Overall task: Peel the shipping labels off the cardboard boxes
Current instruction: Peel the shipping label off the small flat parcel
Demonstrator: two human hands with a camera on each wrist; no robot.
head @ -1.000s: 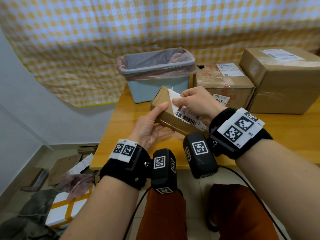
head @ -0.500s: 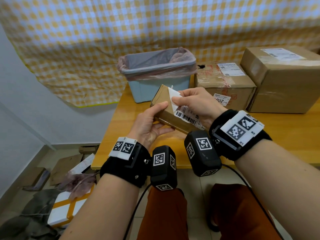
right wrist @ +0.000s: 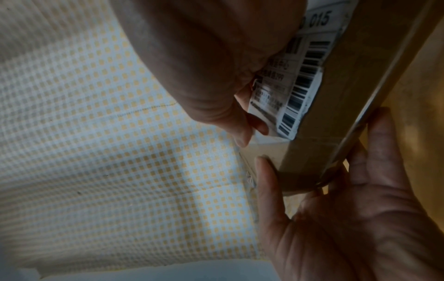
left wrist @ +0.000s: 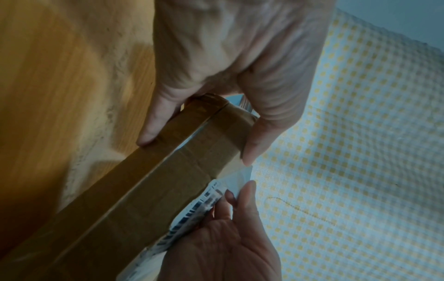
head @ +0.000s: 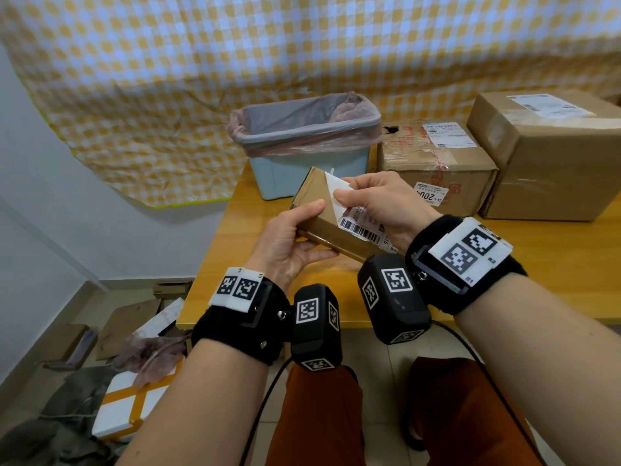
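Note:
A small flat cardboard box [head: 314, 193] is held tilted above the wooden table [head: 537, 264]. My left hand [head: 295, 237] grips its near end, thumb on top and fingers underneath; the left wrist view shows that hand [left wrist: 228, 76] round the box [left wrist: 149, 190]. A white shipping label [head: 356, 223] with a barcode covers the top face. Its far corner is lifted, and my right hand [head: 379, 203] pinches that corner between thumb and forefinger. In the right wrist view the label [right wrist: 295, 81] curls off the box [right wrist: 348, 95] under my right hand [right wrist: 216, 66].
A light blue bin [head: 302, 142] with a pink liner stands behind the box. Two larger labelled cardboard boxes [head: 433, 163] [head: 551, 153] sit at the back right. A checked cloth [head: 302, 45] hangs behind. Cardboard scraps and a white package [head: 124, 408] lie on the floor at left.
The label's lifted corner has peeled a little further back, baring more white underside. Both hands and the box have stayed nearly where they were.

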